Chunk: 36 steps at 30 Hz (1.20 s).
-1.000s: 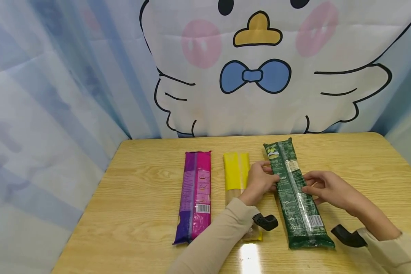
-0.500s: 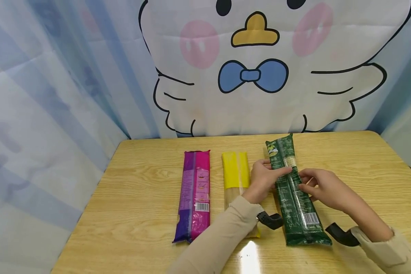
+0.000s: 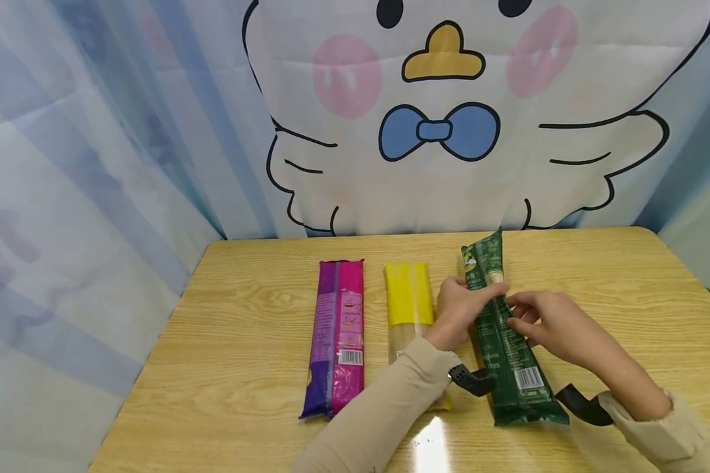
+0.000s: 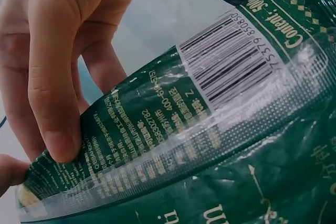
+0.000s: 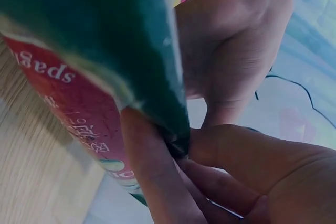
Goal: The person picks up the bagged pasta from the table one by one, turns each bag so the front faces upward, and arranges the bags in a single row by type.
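Observation:
A long green spaghetti packet [image 3: 517, 378] slants over the right half of the table, its barcode side facing up and its far end raised and twisted. My left hand [image 3: 461, 303] grips its upper left side, thumb across the face and fingers behind. On the other side my right hand [image 3: 559, 325] pinches the packet's right edge between thumb and fingers. The right wrist view shows that edge folded between the fingertips [image 5: 144, 140], with a red "spag" label on the packet's underside [image 5: 71, 95]. In the left wrist view the right fingers lie over the green film [image 4: 152, 124].
A yellow packet [image 3: 407, 295] lies just left of my left hand, partly covered by the forearm. Farther left lies a purple and pink packet [image 3: 338, 328]. A cartoon-print curtain [image 3: 438, 184] hangs behind the wooden table [image 3: 231, 355].
My left thumb has moved rightward across the green packet's face. The packet has turned about its length, so less of its face shows. My right hand has shifted slightly left with it.

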Available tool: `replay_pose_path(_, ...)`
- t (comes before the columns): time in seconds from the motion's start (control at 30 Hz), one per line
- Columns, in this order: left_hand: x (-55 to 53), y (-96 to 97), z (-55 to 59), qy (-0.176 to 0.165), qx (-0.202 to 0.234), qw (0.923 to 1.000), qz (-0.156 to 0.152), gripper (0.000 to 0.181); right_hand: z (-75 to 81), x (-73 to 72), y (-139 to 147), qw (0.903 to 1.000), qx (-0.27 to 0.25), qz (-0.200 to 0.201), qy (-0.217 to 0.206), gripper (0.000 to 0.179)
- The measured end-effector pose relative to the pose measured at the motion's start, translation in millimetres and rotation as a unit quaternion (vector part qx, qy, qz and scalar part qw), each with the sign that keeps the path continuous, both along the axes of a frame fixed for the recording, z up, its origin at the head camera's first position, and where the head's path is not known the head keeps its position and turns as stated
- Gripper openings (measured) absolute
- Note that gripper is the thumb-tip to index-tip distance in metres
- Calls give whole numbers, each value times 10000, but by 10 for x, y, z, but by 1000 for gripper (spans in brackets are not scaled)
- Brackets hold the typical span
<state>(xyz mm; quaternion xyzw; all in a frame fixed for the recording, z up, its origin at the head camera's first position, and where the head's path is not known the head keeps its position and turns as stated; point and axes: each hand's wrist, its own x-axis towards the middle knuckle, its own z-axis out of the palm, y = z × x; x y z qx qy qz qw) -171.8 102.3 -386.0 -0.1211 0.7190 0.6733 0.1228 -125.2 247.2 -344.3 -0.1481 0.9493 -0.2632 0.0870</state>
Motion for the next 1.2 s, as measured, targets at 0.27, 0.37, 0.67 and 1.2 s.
replay_pose_path(0.27, -18, -1, -21, 131, 456, 9987, 189, 54, -14, -5, -34, 10000, -35, -15, 20, 39)
replay_pose_path(0.37, -21, -24, -28, 215, 655, 9974, 211, 46, -8, -4, -50, 10000, -88, -28, -7, 40)
replay_pose_path(0.67, -41, -35, -72, 141, 1045, 9944, 112, 49, 8, 24, 15, 9985, -505, -204, 37, 39)
replay_pose_path(1.2, -73, -67, -74, -132, 1269, 9918, 79, 48, -255, -58, 308, 9583, -2070, -359, -1937, 72)
